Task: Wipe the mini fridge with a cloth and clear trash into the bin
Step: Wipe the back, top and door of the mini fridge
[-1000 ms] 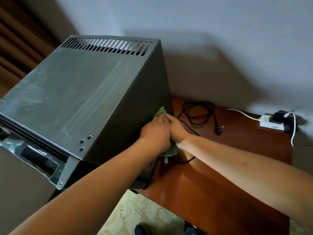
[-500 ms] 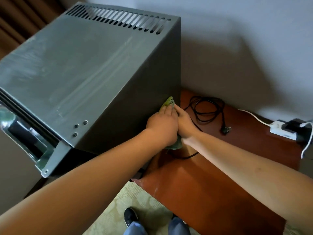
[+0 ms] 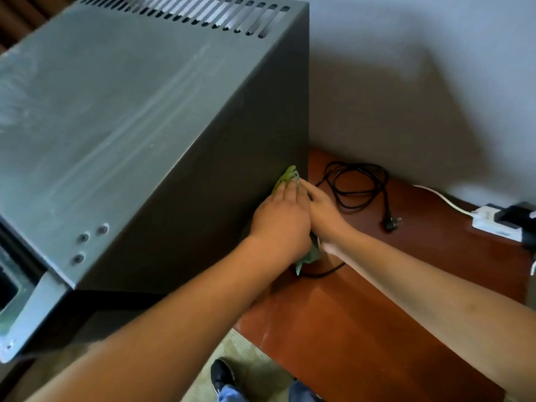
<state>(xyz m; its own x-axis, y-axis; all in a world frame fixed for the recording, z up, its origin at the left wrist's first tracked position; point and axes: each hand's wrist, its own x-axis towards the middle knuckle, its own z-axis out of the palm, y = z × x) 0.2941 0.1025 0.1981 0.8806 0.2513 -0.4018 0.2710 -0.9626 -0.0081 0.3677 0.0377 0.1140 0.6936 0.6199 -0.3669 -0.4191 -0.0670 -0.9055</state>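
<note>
On the fridge's (image 3: 139, 117) right side, near its rear corner, we press the green cloth (image 3: 287, 177) flat with left hand (image 3: 280, 224) and right hand (image 3: 324, 213), fingers straight; wiping is underway, and we judge the next stroke needs steady pressure.

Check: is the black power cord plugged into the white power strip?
No. The black cord lies coiled on the wooden surface, its plug loose, apart from the power strip.

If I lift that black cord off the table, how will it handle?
Probably floppy: the cord lies in loose loops on the table, so they would likely sag and uncoil. Its plug lies free and may swing. One run passes beneath the hands, so it might snag.
</note>
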